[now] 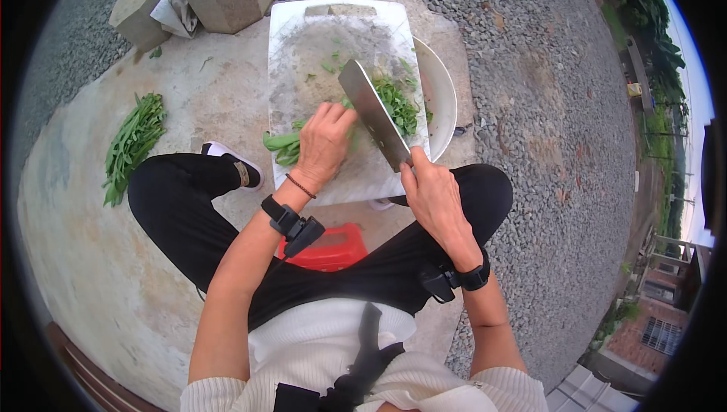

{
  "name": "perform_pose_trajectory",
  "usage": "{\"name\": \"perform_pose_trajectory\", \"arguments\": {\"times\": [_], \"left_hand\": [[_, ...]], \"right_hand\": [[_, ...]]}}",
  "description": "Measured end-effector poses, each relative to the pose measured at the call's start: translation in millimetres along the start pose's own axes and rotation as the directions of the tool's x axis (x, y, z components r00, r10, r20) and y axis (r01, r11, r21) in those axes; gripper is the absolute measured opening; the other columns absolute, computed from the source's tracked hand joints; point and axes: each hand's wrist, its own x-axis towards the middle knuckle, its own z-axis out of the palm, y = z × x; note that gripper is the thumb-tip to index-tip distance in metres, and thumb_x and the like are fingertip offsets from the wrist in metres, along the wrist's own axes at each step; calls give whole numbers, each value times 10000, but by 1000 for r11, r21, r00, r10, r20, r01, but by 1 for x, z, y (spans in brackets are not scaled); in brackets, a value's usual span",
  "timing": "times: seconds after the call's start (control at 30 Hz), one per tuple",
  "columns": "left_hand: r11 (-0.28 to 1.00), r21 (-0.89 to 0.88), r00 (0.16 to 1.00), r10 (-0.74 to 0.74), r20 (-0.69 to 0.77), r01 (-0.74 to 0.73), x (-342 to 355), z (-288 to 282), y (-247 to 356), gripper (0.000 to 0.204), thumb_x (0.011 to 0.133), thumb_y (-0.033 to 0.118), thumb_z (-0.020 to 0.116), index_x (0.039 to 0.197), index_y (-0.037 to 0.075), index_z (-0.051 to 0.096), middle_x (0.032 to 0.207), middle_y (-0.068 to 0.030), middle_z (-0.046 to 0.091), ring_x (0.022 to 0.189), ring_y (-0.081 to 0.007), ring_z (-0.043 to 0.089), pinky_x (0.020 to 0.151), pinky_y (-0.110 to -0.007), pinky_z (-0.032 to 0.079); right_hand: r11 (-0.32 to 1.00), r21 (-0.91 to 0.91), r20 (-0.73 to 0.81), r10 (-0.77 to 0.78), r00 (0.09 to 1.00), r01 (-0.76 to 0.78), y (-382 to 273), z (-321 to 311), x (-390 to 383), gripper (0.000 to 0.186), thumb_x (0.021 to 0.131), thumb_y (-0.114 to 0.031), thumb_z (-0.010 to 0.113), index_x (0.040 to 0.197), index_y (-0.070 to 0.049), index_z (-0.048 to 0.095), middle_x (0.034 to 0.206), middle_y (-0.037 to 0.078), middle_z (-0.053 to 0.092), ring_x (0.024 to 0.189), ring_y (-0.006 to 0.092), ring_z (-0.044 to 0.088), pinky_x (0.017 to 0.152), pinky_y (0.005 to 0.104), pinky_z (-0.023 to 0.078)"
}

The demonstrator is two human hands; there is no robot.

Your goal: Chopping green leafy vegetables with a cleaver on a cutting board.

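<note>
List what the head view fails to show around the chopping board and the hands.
- Knife handle: hidden inside the right hand; only the cleaver blade shows.
- Stems under the left hand: the palm covers how the green vegetables are pinned.
- White bowl: mostly hidden behind the cutting board, contents unseen.
- Red stool: largely covered by the legs and left forearm.

- Soft, even daylight, as under an overcast sky; nothing dim.
- Shadows are faint and blurred, only a weak one beneath the knife on the cutting board.
- The sky at the right rim is bright and washed out.
- Strong fisheye bending toward the edges; black corners ring the round picture.
- The centre is sharp; the rim is softer.
</note>
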Motion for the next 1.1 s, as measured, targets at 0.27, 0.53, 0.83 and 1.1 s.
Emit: {"name": "perform_pose_trajectory", "arguments": {"times": [0.27,0.53,0.83,1.1], "left_hand": [[1000,4,1000,-5,19,5,-4,7,-4,170,662,0,647,806,55,575,804,-74,546,780,-281,546,642,-383,458],[996,-83,1000,-8,-4,7,-9,2,5,138,713,9,652,839,29,599,896,-96,573,804,-290,564,669,-377,470],[993,-93,997,-69,-17,67,-11,5,-3,134,729,13,664,851,35,612,848,-78,586,815,-293,568,696,-386,468],[996,-59,996,-77,-49,74,-7,0,1,135,706,26,685,816,49,611,797,-77,578,786,-286,553,667,-378,455]], "right_hand": [[985,-174,73,8,997,5,-17,16,15,153,893,-127,518,922,-14,420,708,237,618,675,450,609,593,527,484],[990,-93,-98,-112,989,103,-18,47,61,169,886,-136,521,937,-12,419,712,239,620,688,450,612,607,533,482],[998,-58,-34,-4,999,2,6,30,27,157,908,-164,488,926,-19,431,724,264,615,725,478,593,644,563,450],[999,16,-81,49,996,-48,1,11,11,163,920,-165,485,896,-11,436,724,256,611,732,475,583,646,545,448]]}}
